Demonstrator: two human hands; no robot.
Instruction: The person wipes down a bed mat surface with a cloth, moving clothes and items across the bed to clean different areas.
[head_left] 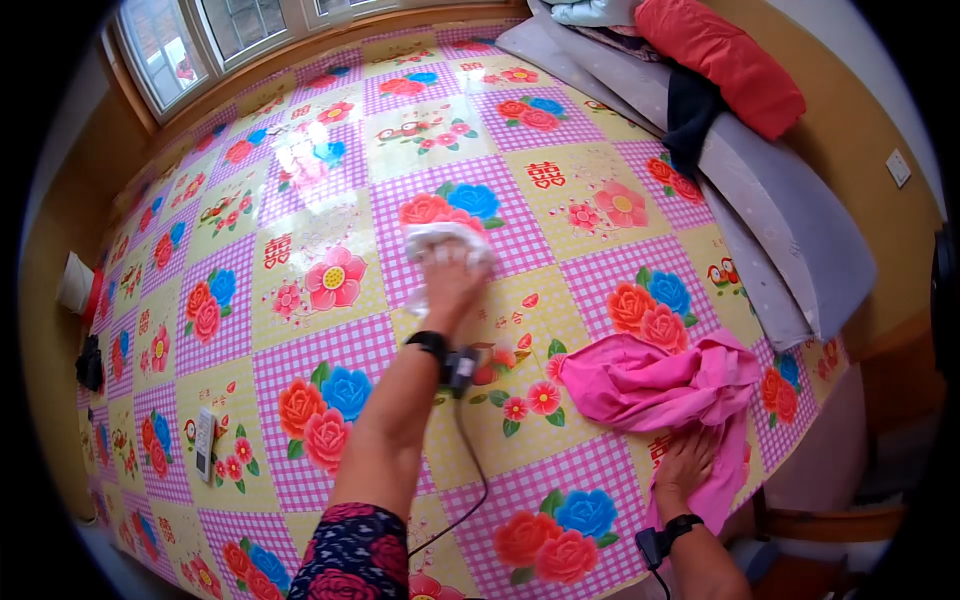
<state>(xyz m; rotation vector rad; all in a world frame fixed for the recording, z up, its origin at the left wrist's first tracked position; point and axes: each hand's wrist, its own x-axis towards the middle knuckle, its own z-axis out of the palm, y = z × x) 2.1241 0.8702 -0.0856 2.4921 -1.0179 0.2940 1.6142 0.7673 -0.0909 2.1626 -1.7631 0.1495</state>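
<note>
My left hand (455,283) reaches out over the middle of the patterned sheet (440,370) and presses a bunched white cloth (440,235) against it. The fingers curl over the cloth, and part of it is hidden under the palm. At the lower right, my right hand (685,462) lies flat with fingers extended, resting on the edge of a crumpled pink cloth (660,385). Each wrist has a black band with a small device, and a cable runs from both devices.
Folded grey padding (770,210) lies along the right side, with a red bundle (725,65) and a dark cloth (692,115) on top. A white remote control (205,443) rests at left. A white container (76,283) stands by the left wall. Windows (240,35) line the back.
</note>
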